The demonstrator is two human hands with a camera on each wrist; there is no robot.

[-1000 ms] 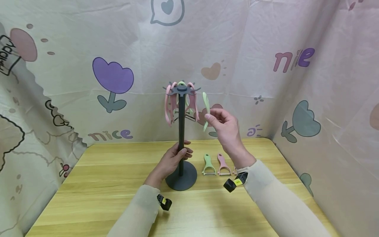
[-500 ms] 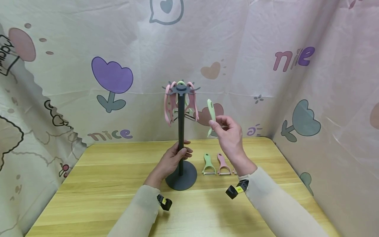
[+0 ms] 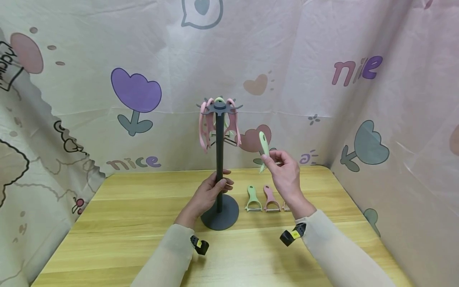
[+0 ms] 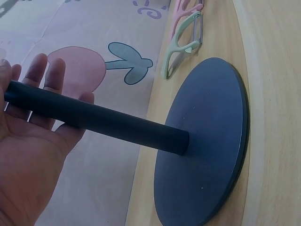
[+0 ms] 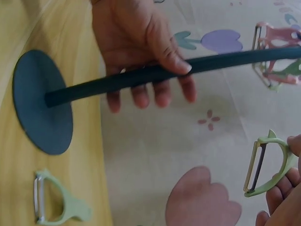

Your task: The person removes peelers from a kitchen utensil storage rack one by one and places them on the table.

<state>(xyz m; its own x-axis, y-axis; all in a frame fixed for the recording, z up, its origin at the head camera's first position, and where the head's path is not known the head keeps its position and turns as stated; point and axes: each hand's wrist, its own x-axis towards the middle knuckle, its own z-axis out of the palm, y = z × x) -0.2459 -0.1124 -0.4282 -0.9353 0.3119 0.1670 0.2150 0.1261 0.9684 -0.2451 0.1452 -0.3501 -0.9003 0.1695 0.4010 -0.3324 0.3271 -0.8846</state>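
My left hand holds the dark pole of an upright rack, thumb across its front and fingers behind it. The rack's round base rests on the table. Right of the pole, my right hand pinches a light green peeler in the air, handle end up; its blade end faces the right wrist camera. Several peelers hang from the hooks at the rack's top, among them a pink peeler and a green one; some partly overlap.
On the wooden table, right of the base, lie a green peeler, a pink peeler and another peeler mostly hidden by the right wrist. A patterned cloth stands behind and at both sides.
My right hand has moved down and to the right, away from the rack's hooks, with the green peeler in its fingers. My left hand stays on the pole.
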